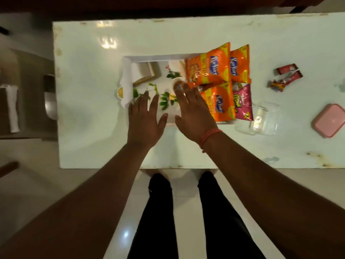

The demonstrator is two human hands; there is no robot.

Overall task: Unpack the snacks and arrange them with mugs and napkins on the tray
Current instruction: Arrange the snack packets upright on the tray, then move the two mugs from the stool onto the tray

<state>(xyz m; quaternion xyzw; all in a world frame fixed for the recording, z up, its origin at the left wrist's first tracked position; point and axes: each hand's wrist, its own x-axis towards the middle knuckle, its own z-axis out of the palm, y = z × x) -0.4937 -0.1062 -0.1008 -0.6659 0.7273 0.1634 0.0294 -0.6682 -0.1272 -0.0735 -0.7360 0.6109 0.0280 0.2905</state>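
A white tray (149, 57) with a leaf print lies mid-table. Its right half is covered by three orange Kurkure packets (208, 66) and a pink snack packet (242, 103). A small white cup (176, 81) stands in the tray's middle, and a folded napkin (142, 70) lies at its back left. My left hand (145, 120) hovers flat over the tray's near edge, fingers spread and holding nothing. My right hand (194, 109) is spread open too, its fingertips at the cup and the edge of the nearest orange packet.
Red chocolate wrappers (285, 75) lie on the white table (89, 71) to the right of the tray. A clear plastic container (261, 118) and a pink lidded box (329, 120) sit further right. A chair (28, 90) stands left of the table.
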